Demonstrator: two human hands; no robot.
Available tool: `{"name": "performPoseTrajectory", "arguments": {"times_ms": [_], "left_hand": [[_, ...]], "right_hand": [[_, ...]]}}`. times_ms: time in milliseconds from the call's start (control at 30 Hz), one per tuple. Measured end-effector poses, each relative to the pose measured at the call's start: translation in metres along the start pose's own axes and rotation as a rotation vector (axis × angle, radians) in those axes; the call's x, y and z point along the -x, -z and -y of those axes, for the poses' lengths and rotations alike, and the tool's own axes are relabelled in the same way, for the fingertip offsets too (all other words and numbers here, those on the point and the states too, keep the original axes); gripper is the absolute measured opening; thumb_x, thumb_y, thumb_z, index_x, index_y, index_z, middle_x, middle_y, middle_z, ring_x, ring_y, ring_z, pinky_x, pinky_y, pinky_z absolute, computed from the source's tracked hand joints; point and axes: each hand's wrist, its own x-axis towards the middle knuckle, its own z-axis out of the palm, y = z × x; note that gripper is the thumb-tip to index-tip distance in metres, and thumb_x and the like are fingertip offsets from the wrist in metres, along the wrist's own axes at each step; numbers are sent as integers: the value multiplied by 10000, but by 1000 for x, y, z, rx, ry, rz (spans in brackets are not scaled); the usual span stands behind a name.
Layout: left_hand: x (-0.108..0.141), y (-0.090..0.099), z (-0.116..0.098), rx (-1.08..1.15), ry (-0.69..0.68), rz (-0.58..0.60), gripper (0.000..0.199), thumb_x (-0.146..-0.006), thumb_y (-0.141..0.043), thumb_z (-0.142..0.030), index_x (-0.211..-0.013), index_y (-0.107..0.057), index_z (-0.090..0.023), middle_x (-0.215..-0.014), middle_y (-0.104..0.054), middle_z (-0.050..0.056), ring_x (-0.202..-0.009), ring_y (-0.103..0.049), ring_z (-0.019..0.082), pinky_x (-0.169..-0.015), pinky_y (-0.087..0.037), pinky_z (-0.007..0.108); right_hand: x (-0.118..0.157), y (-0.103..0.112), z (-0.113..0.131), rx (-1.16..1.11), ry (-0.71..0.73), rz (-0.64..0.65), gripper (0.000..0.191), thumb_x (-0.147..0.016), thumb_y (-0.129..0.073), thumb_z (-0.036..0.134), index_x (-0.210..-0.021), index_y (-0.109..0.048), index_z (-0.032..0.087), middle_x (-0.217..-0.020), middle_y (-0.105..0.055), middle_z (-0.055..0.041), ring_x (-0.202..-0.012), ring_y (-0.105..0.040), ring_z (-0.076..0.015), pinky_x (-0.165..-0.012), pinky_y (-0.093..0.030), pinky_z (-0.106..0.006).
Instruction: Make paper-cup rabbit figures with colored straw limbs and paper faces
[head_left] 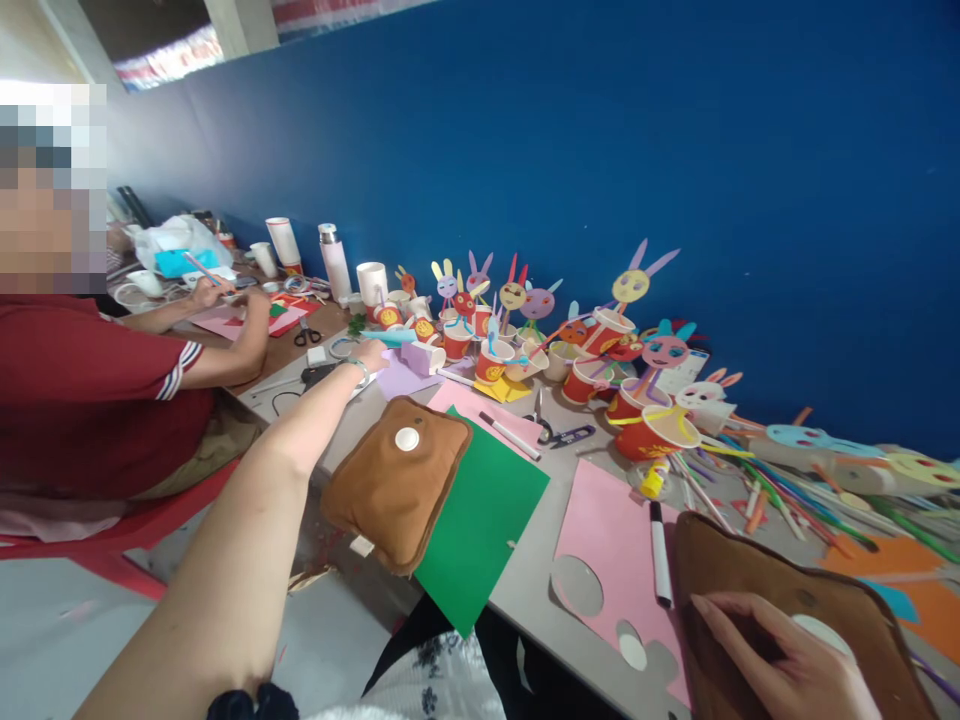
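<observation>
My left hand point(369, 356) reaches far out over the table, beside purple paper point(394, 380) and a light blue piece of paper point(390, 337). Its fingers are too small and partly hidden to make out. My right hand point(787, 655) rests over a brown cushion point(739, 570) at the lower right, thumb and fingertips drawn together; anything between them is hidden. Left of that cushion lies a black-and-white marker point(661, 560) on pink paper point(600, 530) with round holes cut in it. Green paper point(487, 510) sits partly under another brown cushion point(397, 480).
Several red paper cups point(585, 380) with paper rabbit heads point(630, 287) line the blue wall point(600, 150). Scissors point(540, 425), thread snips point(573, 436) and another marker point(510, 436) lie mid-table. A co-worker in a red shirt point(90, 400) handles paper at the left. Colourful strips point(780, 490) crowd the right.
</observation>
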Motion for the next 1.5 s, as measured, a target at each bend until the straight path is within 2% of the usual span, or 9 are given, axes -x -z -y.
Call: {"name": "performPoseTrajectory", "arguments": {"times_ms": [200,433,500,567,667,733,933,1200,1500], "left_hand": [[-6,-5,-12,-30,113,-118,320,-810,-627,-322,-1045,-694,-115,-1077,-713,209,-1101,-630,325,-953,-443,404],[2,10,-10,-18,151,-212,325,-819,-573,-232,-1121,-639,-130,-1103,-693,188,-1076,-643,326,-931,-467,436],[10,15,-11,-32,95,-273,366,-830,-515,-183,-1175,-609,-102,-1185,-644,221,-1140,-603,351,-975,-440,474],[17,18,-15,-43,-40,-315,397,-843,-464,-152,-1219,-588,-122,-1260,-606,192,-1220,-553,318,-1035,-411,429],[23,15,-24,-65,-256,-313,511,-803,-491,-123,-1311,-541,-155,-1378,-546,135,-1300,-489,264,-1095,-371,350],[23,10,-30,-86,-359,-289,580,-772,-523,-119,-1349,-523,-179,-1426,-521,109,-1334,-457,262,-1103,-365,357],[19,-1,-34,-129,-368,-300,448,-773,-483,-105,-1193,-637,-132,-1237,-641,184,-1205,-550,340,-1004,-396,474],[27,9,-21,-116,-326,-303,234,-771,-524,-159,-907,-714,-165,-1005,-745,125,-997,-658,283,-982,-387,412],[44,26,-33,-35,-297,-342,278,-753,-534,-184,-949,-730,-161,-995,-752,106,-990,-679,270,-912,-452,352]], "right_hand": [[0,-1,4,-7,17,-25,333,-715,-600,553,-680,-750,258,-735,-755,-27,-636,-677,-228,-647,-526,-346],[3,-4,7,-55,21,-25,319,-777,-600,518,-743,-741,233,-769,-757,-34,-697,-695,-221,-670,-530,-307],[5,-4,9,-72,34,-23,328,-805,-592,518,-763,-728,222,-783,-754,-38,-705,-689,-209,-677,-526,-295],[6,-4,11,-75,43,-15,334,-833,-578,516,-783,-714,214,-781,-746,-36,-685,-675,-193,-658,-518,-285],[8,-6,11,-83,60,5,335,-865,-562,509,-811,-700,209,-782,-738,-41,-666,-657,-184,-622,-508,-280],[9,-6,10,-93,77,7,333,-876,-557,508,-819,-694,209,-790,-737,-52,-675,-657,-192,-620,-509,-287],[12,-1,14,-88,137,92,282,-915,-531,446,-802,-657,220,-801,-717,-49,-719,-657,-203,-644,-508,-308],[10,7,27,-62,151,146,263,-901,-538,420,-834,-676,207,-815,-719,-61,-676,-649,-195,-642,-511,-320],[24,11,49,49,288,213,277,-948,-489,402,-854,-666,210,-893,-695,-84,-800,-645,-212,-716,-506,-327]]}}
